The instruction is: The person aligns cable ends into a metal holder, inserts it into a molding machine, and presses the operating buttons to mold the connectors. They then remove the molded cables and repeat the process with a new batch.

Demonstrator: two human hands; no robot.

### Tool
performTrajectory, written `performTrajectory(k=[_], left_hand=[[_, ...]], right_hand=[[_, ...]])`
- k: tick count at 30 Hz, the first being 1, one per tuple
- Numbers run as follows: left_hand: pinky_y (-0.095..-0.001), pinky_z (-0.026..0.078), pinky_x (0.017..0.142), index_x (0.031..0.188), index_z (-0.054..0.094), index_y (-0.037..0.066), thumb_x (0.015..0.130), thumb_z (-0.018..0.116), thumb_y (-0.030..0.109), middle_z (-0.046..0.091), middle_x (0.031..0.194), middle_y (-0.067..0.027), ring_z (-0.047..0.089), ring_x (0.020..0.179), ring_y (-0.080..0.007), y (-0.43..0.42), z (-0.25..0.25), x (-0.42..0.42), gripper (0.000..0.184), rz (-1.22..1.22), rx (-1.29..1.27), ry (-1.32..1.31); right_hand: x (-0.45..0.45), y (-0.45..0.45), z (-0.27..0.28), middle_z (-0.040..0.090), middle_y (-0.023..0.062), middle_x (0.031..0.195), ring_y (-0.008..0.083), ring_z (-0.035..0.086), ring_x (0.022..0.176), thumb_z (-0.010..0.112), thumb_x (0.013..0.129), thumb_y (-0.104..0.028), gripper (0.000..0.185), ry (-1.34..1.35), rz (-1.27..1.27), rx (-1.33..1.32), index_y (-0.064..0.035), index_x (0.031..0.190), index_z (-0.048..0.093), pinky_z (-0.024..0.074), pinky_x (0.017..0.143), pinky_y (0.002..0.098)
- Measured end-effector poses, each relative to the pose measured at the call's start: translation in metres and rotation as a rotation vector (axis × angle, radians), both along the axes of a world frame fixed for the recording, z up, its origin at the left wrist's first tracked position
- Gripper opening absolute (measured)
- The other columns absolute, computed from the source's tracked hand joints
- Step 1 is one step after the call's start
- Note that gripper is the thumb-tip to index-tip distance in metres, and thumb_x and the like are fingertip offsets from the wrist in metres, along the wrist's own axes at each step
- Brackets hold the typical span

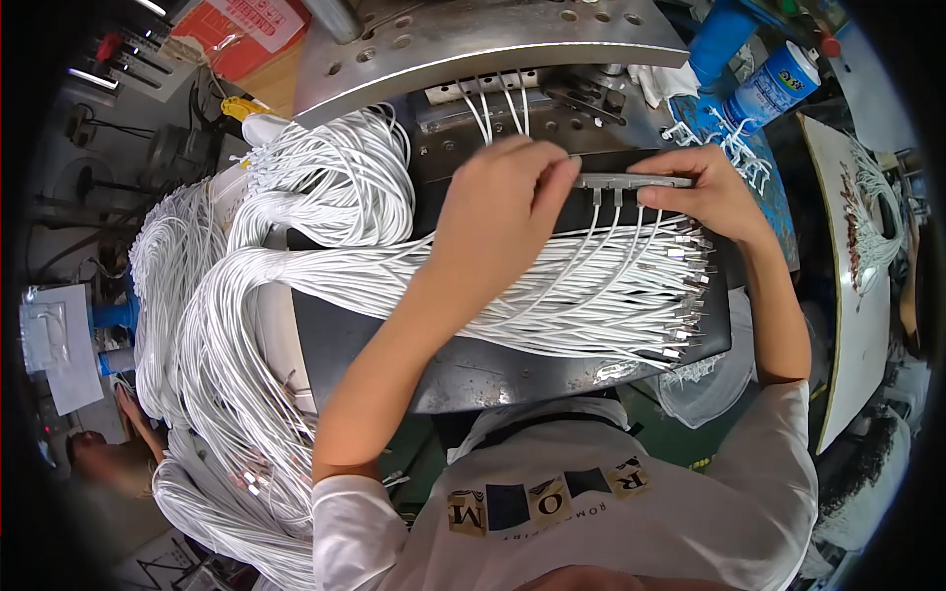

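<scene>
A long bundle of white cables lies across the dark work surface, its metal connector ends toward the right. Above these ends is a narrow metal bar with several white cables hanging from it. My right hand grips the bar's right end between thumb and fingers. At the bar's left end my left hand is closed, thumb against the fingers; what it pinches, if anything, is hidden. Behind my left hand, several white cables run up into a metal block under the machine's plate.
The thick machine plate overhangs the work area. More white cable bundles hang at the left. A blue and white can stands at the upper right, near white scraps. Another person is at the far left.
</scene>
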State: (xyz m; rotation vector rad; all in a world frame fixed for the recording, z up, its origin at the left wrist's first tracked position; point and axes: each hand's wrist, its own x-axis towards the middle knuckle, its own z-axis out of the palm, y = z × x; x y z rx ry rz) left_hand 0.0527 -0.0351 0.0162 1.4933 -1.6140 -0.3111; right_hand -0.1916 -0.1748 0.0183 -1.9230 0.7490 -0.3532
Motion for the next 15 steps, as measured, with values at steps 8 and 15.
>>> performTrajectory(k=[8, 15], left_hand=[[-0.0497, 0.053, 0.087, 0.117, 0.068, 0.001, 0.094, 0.075, 0.029, 0.068, 0.108, -0.0148, 0.063, 0.109, -0.0361, -0.048, -0.03, 0.015, 0.037, 0.361, -0.04, -0.617], [-0.0511, 0.055, 0.085, 0.104, 0.067, 0.003, 0.095, 0.074, 0.026, 0.068, 0.102, -0.0161, 0.065, 0.103, -0.0397, -0.05, -0.039, 0.033, 0.025, 0.239, 0.026, -0.398]], right_hand=[[0.093, -0.055, -0.03, 0.072, 0.0137, 0.11, 0.0306, 0.069, 0.096, 0.07, 0.098, -0.018, 0.022, -0.151, 0.011, -0.866, -0.0024, 0.114, 0.071, 0.0539, 0.083, 0.0428], [0.135, -0.121, -0.034, 0.057, 0.0141, 0.147, 0.0293, 0.055, 0.135, 0.064, 0.103, -0.035, 0.053, 0.29, 0.029, -0.957, -0.0104, 0.148, 0.051, 0.0459, 0.114, 0.0392]])
